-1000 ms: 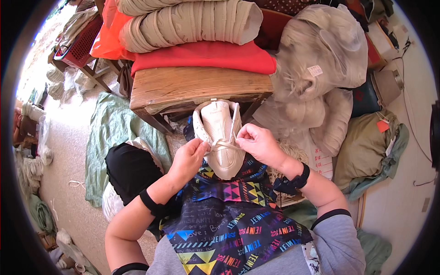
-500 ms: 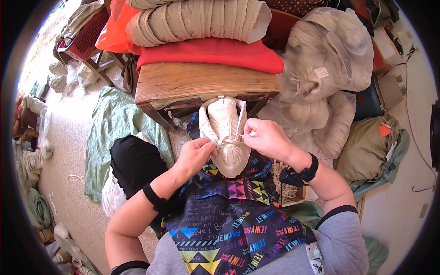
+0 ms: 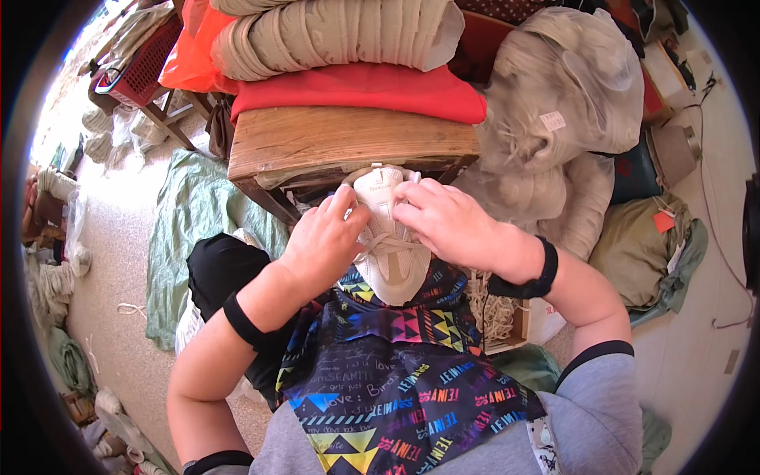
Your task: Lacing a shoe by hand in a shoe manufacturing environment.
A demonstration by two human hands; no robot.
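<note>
An off-white sneaker [image 3: 394, 286] stood over the person's lap, on the patterned apron [image 3: 419, 388], its toe toward the body and its heel end close to the near edge of the wooden tabletop [image 3: 356, 138]. Pale laces [image 3: 388, 242] crossed its front below the tongue [image 3: 375, 187].

The left hand [image 3: 321, 244] lay against the sneaker's left side, fingers bent near the collar with the thumb a little apart. The right hand [image 3: 453, 223] came over the opposite side, its fingers curled beside the tongue. Whether either set of fingers actually gripped the material could not be told.

Red cloth [image 3: 356, 93] covered the back of the tabletop, under a row of nested beige pieces [image 3: 336, 39]. To the right, a wooden box [image 3: 520, 326] held pale cords [image 3: 495, 317], and beyond it stood a large translucent plastic bag [image 3: 578, 79]. A green sheet [image 3: 182, 229] was spread on the floor at left.
</note>
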